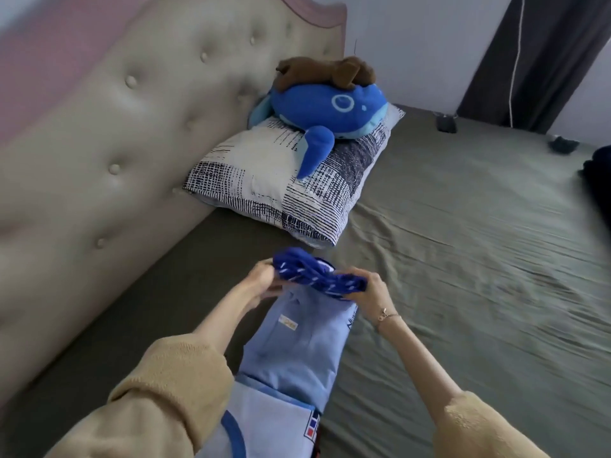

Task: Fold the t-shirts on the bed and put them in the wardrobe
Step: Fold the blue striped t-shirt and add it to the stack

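Patterned pillow (284, 190) under blue whale plush (327, 109) lies beyond both hands (317, 282).

Hands: left hand (263, 279) and right hand (370, 287) each grip an end of a bunched dark blue t-shirt (317, 274).
Beneath it: a light blue t-shirt (297, 355) lies folded lengthwise on the olive sheet (463, 259).
Sleeves: tan, pushed up the forearms; a thin bracelet (385, 315) on the right wrist.
Pillow: patterned pillow (284, 186) against the tufted headboard (132, 127).
Toys: blue whale plush (334, 110) on the pillow, brown plush (327, 72) on top of it.
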The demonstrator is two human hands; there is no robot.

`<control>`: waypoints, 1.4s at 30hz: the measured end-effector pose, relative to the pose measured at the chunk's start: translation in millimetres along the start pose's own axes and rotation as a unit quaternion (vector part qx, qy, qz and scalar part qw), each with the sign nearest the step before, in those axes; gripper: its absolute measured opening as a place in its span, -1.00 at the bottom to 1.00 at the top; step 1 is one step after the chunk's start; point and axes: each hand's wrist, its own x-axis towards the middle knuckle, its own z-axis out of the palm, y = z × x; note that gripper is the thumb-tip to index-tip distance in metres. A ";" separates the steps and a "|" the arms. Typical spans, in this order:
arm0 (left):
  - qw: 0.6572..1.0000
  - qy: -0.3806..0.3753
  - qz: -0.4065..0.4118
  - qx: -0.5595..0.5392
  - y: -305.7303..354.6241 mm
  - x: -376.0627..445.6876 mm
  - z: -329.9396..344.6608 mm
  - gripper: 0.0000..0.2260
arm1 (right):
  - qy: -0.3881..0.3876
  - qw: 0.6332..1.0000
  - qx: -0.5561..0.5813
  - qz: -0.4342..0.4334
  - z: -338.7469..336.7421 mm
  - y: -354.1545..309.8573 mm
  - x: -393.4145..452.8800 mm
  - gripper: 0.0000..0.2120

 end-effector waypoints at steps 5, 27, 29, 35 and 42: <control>0.985 -0.001 -0.163 -0.055 -58.9 -4.3 -16.5 -0.74 | -0.137 0.988 -0.071 0.002 42.1 35.7 -38.1 -0.53; 0.849 0.095 0.021 0.519 -106.9 -54.9 29.8 -0.63 | -0.182 0.979 -0.081 0.044 67.2 45.2 -123.7 -0.71; 0.848 0.087 0.054 0.521 -103.6 -67.0 44.3 -0.63 | -0.165 0.981 -0.086 0.051 55.1 45.9 -131.6 -0.66; 0.882 -0.008 0.127 0.454 -108.5 -118.9 109.8 -0.68 | -0.132 0.983 -0.109 0.058 -3.6 70.2 -173.8 -0.68; 0.913 -0.068 0.135 0.380 -159.3 -174.6 204.4 -0.73 | -0.133 0.979 -0.141 0.071 -74.7 126.6 -248.3 -0.72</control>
